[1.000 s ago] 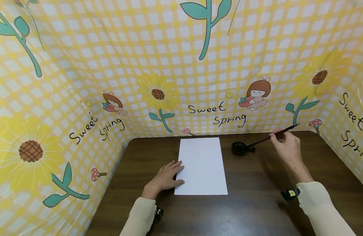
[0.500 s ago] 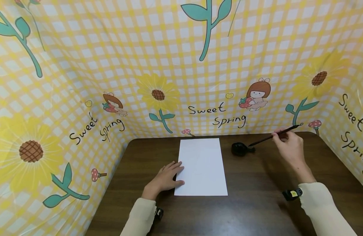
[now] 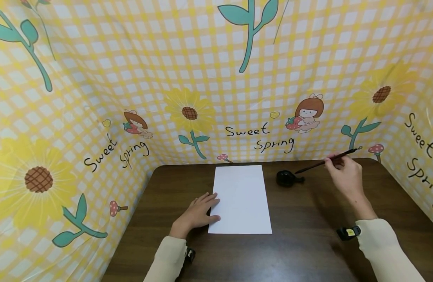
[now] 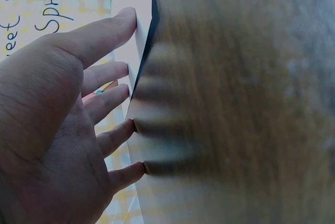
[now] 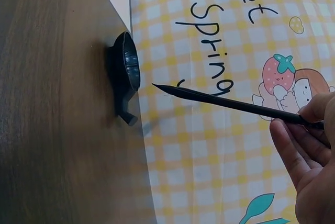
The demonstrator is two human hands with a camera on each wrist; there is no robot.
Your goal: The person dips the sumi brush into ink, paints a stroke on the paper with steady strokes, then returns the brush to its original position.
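Note:
Fingertips of my left hand (image 3: 199,211) rest on the left edge of a blank white sheet of paper (image 3: 242,199), the fingers spread and fairly straight. In the left wrist view the thumb (image 4: 104,35) and two fingers lie against the sheet, the other two on the wood. My right hand (image 3: 347,178) pinches a dark ink brush (image 3: 313,166) by its handle, the pointed black tip aimed left. Beside that tip sits a small black ink dish (image 3: 286,178) with a short stub handle. From the right wrist, the brush tip (image 5: 170,89) shows apart from the dish, above its rim.
The dark brown wooden table (image 3: 294,250) carries the sheet and the dish. Yellow checked cloth (image 3: 202,58) with printed flowers and lettering hangs at its back and both sides. A small black camera (image 3: 348,233) sits at my right wrist.
My right hand has moved slightly right, and the brush tip has lifted a little up and off the ink dish's edge. The left hand and paper stay in place.

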